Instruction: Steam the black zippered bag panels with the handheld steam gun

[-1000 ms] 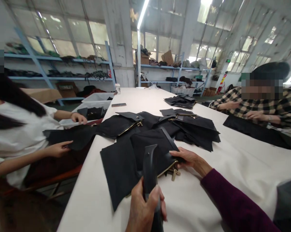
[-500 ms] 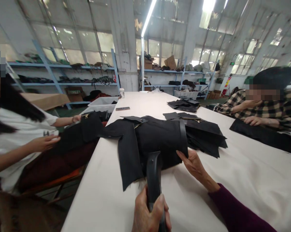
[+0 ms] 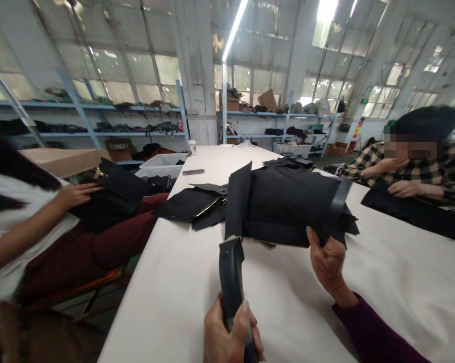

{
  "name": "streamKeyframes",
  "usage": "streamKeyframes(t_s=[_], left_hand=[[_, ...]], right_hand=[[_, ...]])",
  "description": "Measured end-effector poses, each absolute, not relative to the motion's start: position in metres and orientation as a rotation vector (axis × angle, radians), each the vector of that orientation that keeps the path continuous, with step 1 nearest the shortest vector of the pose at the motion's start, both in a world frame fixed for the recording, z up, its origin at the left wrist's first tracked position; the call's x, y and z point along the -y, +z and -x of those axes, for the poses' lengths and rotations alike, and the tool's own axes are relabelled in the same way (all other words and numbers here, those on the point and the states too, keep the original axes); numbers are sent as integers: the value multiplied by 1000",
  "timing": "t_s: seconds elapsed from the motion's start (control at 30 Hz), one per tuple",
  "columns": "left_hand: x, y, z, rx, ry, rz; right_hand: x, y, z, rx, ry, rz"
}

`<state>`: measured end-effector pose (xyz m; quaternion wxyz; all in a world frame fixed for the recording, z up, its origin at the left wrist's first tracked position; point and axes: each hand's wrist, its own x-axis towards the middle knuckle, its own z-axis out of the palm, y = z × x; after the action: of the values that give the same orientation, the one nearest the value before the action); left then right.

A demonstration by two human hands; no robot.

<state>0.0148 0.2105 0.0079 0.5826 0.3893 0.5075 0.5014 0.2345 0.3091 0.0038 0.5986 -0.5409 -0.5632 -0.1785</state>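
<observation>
My left hand (image 3: 231,327) is closed round a black hand-held tool (image 3: 232,272) with a curved grip. Its far end points up at the lower left edge of a black cloth piece (image 3: 288,206); whether they touch I cannot tell. My right hand (image 3: 329,262), in a purple sleeve, pinches the cloth's lower right edge and holds it raised above the white table (image 3: 167,297). On the left of it lie more black cloth pieces (image 3: 182,204), one with a gold zip. Another black stack (image 3: 348,224) is mostly hidden behind the raised cloth.
A phone (image 3: 193,172) and a white cup (image 3: 191,147) stand on the table's far left. One person (image 3: 26,222) sits at the left with black cloth, another (image 3: 420,156) at the right with a dark piece. White bins (image 3: 161,162) and blue shelves (image 3: 136,106) are behind.
My right hand has lifted the cloth and moved it right, off the zipped pieces. The tool has shifted slightly left. The person at the left has drawn their cloth back.
</observation>
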Motion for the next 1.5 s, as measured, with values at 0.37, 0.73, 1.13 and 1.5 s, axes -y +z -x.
streamKeyframes(t_s=[0.37, 0.73, 1.13, 1.5], left_hand=[[-208, 8, -16, -1093, 1111, -919], [-216, 0, -17, -1138, 1212, -868], [-224, 6, -7, -1281, 1267, -777], [-216, 18, -1, -1211, 1301, -827]], right_hand=[[-302, -5, -215, 1501, -478, 1164], [-289, -5, -199, 1590, -496, 1039], [-281, -5, -205, 1557, -331, 1048], [-292, -10, -204, 1507, -198, 1270]])
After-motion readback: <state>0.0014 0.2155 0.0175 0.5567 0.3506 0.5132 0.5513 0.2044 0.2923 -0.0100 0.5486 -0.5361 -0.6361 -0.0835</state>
